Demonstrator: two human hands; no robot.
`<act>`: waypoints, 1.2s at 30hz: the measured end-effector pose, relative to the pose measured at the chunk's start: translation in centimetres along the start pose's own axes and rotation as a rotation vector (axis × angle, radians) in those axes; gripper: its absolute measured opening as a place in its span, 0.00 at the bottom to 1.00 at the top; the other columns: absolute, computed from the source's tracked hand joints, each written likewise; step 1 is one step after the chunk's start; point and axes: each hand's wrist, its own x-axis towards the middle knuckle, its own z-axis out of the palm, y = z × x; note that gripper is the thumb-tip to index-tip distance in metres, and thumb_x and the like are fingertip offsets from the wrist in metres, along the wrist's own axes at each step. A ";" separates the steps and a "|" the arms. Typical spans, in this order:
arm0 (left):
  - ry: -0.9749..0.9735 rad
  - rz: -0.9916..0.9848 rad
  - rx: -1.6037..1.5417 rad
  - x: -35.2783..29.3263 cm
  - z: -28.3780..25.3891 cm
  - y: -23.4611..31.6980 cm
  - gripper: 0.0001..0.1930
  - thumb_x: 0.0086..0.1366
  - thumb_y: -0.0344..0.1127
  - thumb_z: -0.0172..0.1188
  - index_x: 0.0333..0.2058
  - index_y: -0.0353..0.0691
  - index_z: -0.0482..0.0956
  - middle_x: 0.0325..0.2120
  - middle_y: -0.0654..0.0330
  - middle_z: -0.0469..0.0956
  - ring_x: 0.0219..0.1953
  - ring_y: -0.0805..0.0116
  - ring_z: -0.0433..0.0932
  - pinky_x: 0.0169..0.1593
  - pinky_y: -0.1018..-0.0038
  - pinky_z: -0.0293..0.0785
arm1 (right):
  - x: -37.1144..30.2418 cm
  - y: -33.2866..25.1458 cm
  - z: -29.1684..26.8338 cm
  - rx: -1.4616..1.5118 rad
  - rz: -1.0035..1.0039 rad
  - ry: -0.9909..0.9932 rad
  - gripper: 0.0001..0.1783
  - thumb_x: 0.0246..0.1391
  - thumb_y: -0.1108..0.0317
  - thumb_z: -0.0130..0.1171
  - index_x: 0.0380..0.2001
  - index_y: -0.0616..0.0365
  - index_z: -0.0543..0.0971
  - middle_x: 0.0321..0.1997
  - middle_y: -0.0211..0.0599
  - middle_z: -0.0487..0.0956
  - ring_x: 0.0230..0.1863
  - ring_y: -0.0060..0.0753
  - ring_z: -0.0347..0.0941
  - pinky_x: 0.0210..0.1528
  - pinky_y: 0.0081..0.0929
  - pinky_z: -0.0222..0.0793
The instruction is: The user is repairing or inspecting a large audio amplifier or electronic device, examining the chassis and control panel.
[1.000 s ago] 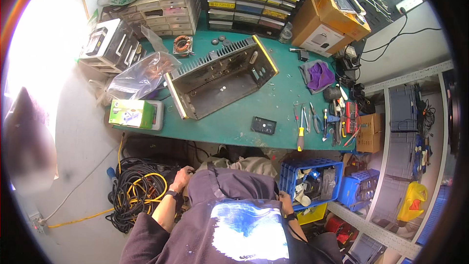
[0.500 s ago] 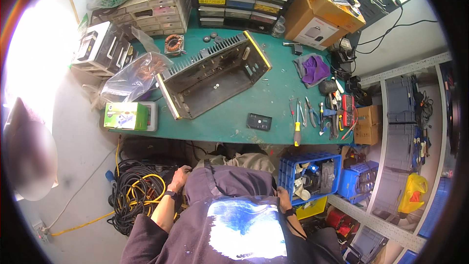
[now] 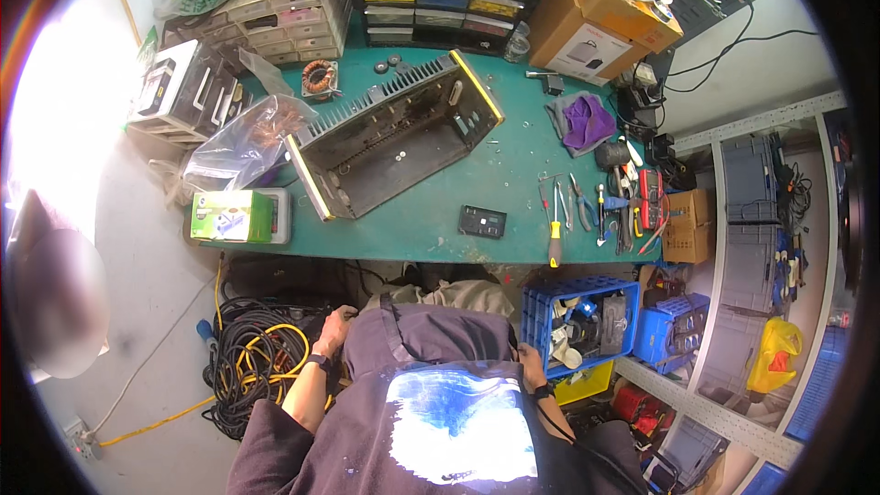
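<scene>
My left hand point(image 3: 334, 331) is down beside my left hip, its fingers curled against the edge of my dark clothing; whatever they hold is hidden. On the other side my right hand point(image 3: 530, 365) rests low by my right hip, next to the blue crate point(image 3: 534, 312), its fingers mostly hidden. Both hands are below the table's front edge and touch nothing on it. On the green tabletop point(image 3: 403, 243) lies an open, finned metal housing point(image 3: 394, 174) with yellow-edged ends. A small black rectangular box point(image 3: 483, 222) sits in front of it.
Screwdriver point(image 3: 555, 243), pliers point(image 3: 581, 202) and a red multimeter point(image 3: 652, 197) lie on the right, below a purple cloth point(image 3: 587, 124). A green box point(image 3: 231, 217) stands at the left corner. Coiled cables point(image 3: 247, 357) cover the floor at left. Drawer cabinets point(image 3: 440, 0) line the back.
The view has shifted slightly, so the table and its things sit a little higher and further left. Both hands stay by my hips.
</scene>
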 end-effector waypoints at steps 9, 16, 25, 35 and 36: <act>0.002 0.088 0.035 0.7 -0.2 -1.0 0.24 0.64 0.43 0.67 0.51 0.30 0.81 0.47 0.44 0.85 0.51 0.54 0.84 0.54 0.66 0.78 | -0.2 -1.0 0.1 -0.051 0.007 0.002 0.16 0.62 0.61 0.61 0.39 0.68 0.82 0.31 0.48 0.85 0.34 0.40 0.82 0.40 0.35 0.74; -0.017 0.062 0.071 1.1 -0.3 -0.9 0.20 0.65 0.36 0.64 0.53 0.34 0.81 0.49 0.47 0.85 0.54 0.54 0.83 0.58 0.67 0.76 | 0.0 -0.5 0.4 -0.072 -0.014 0.028 0.15 0.61 0.62 0.60 0.38 0.66 0.82 0.31 0.46 0.85 0.33 0.37 0.82 0.39 0.32 0.74; -0.024 0.042 0.030 0.9 -0.5 -0.3 0.19 0.64 0.35 0.63 0.52 0.34 0.81 0.49 0.47 0.84 0.54 0.54 0.83 0.58 0.67 0.76 | 0.4 -0.3 0.4 -0.067 0.003 0.019 0.16 0.59 0.63 0.59 0.42 0.64 0.84 0.35 0.47 0.86 0.37 0.39 0.84 0.43 0.32 0.76; -0.020 0.058 0.040 0.4 -0.7 0.9 0.18 0.65 0.32 0.63 0.52 0.33 0.81 0.48 0.47 0.85 0.53 0.56 0.83 0.57 0.68 0.77 | 0.4 -0.9 0.0 -0.103 0.029 -0.014 0.17 0.62 0.61 0.60 0.43 0.66 0.82 0.34 0.46 0.86 0.34 0.36 0.83 0.40 0.31 0.76; -0.019 0.060 0.048 0.5 -0.7 0.8 0.18 0.65 0.32 0.63 0.52 0.33 0.81 0.48 0.48 0.85 0.53 0.56 0.84 0.57 0.68 0.77 | 0.4 -1.0 0.0 -0.096 0.034 -0.019 0.17 0.63 0.60 0.60 0.42 0.66 0.82 0.33 0.46 0.86 0.33 0.35 0.82 0.39 0.31 0.76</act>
